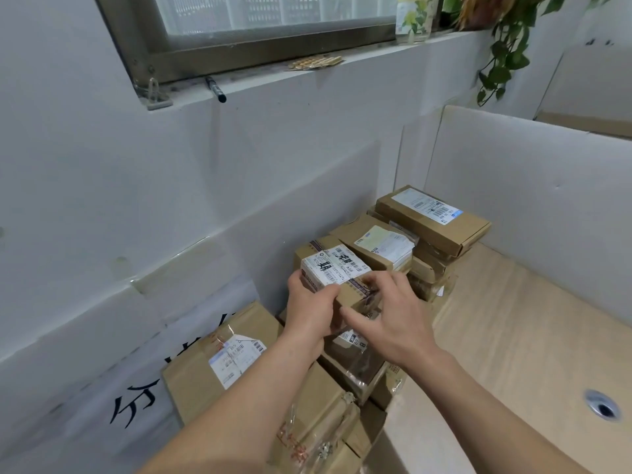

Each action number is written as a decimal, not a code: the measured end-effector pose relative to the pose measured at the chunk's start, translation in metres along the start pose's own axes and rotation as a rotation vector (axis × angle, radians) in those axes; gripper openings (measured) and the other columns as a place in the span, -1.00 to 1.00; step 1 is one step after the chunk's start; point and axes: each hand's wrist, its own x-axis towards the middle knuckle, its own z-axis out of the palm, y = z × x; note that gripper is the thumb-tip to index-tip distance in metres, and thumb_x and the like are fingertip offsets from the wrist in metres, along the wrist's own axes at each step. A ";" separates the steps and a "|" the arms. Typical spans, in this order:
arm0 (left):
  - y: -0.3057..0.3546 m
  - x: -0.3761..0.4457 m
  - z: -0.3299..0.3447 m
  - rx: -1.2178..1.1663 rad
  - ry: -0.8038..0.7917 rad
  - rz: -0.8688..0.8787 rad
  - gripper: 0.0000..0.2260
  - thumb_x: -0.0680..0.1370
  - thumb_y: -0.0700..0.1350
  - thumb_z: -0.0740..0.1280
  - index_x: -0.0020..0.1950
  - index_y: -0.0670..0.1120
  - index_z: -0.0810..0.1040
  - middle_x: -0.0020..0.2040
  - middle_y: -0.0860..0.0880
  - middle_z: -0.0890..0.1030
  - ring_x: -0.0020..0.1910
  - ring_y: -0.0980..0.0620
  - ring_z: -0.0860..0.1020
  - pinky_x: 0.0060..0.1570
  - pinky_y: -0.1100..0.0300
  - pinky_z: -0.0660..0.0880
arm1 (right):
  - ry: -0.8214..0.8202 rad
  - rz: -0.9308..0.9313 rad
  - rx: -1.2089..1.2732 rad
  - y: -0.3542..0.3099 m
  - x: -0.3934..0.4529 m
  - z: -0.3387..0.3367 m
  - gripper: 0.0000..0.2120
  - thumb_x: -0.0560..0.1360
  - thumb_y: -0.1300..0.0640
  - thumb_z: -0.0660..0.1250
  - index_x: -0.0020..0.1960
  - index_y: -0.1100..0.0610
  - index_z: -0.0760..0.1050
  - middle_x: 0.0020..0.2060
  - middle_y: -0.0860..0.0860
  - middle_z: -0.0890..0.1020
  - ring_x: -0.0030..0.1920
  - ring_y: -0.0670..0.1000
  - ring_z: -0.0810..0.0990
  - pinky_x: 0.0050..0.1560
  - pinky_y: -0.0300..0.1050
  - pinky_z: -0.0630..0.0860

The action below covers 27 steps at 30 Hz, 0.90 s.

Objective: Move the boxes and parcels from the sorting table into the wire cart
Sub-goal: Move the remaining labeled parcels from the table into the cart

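A small brown box [333, 265] with white barcode labels sits on top of a pile of cardboard parcels. My left hand [309, 311] grips its near left side, fingers curled round the edge. My right hand [390, 313] holds its near right corner, thumb stretched across the front. Behind it lie a box with a yellowish label [376, 246] and a long flat box [432, 218] on a stack. A larger box [222, 357] with a torn label lies at the lower left, under my left forearm. No wire cart is in view.
A pale wooden table [513, 336] with a cable hole [603, 408] spreads to the right, bounded by a white partition [530, 186]. A white wall with black characters stands at left. The window sill above holds a pen [216, 88], a bottle and a trailing plant [506, 56].
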 end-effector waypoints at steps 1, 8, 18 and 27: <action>0.000 0.002 -0.001 -0.010 0.024 0.008 -0.43 0.56 -0.19 0.40 0.45 0.21 0.28 0.21 -0.04 0.61 0.04 -0.14 0.67 -0.29 -0.02 0.66 | 0.027 -0.026 0.010 0.002 0.001 -0.003 -0.40 0.32 -0.41 0.24 0.23 -0.09 0.47 0.08 -0.21 0.43 0.01 -0.17 0.49 -0.07 -0.12 0.46; 0.003 0.013 -0.007 0.029 0.087 -0.013 -0.42 0.59 -0.14 0.38 0.49 0.28 0.23 0.23 0.03 0.59 0.04 -0.07 0.66 -0.18 -0.15 0.68 | 0.177 0.102 -0.109 0.026 0.044 -0.008 -0.41 0.47 -0.18 0.40 0.42 0.02 0.39 0.37 0.00 0.41 0.36 0.05 0.40 0.19 -0.01 0.43; 0.010 0.022 -0.006 0.065 0.065 -0.020 -0.42 0.63 -0.14 0.33 0.53 0.26 0.19 0.26 0.00 0.59 0.10 -0.10 0.65 -0.11 -0.20 0.67 | 0.009 0.276 -0.118 0.027 0.083 0.000 -0.10 0.32 -0.19 0.49 0.55 -0.03 0.18 0.51 0.07 0.20 0.47 0.18 0.31 0.37 0.20 0.42; 0.016 0.009 -0.009 0.031 0.015 -0.018 -0.46 0.66 -0.21 0.28 0.53 0.23 0.22 0.25 -0.01 0.60 0.02 -0.05 0.68 -0.18 -0.13 0.68 | 0.111 0.287 0.006 0.013 0.068 -0.011 -0.12 0.27 -0.13 0.57 0.48 -0.05 0.26 0.31 0.02 0.28 0.19 0.09 0.48 0.06 -0.06 0.42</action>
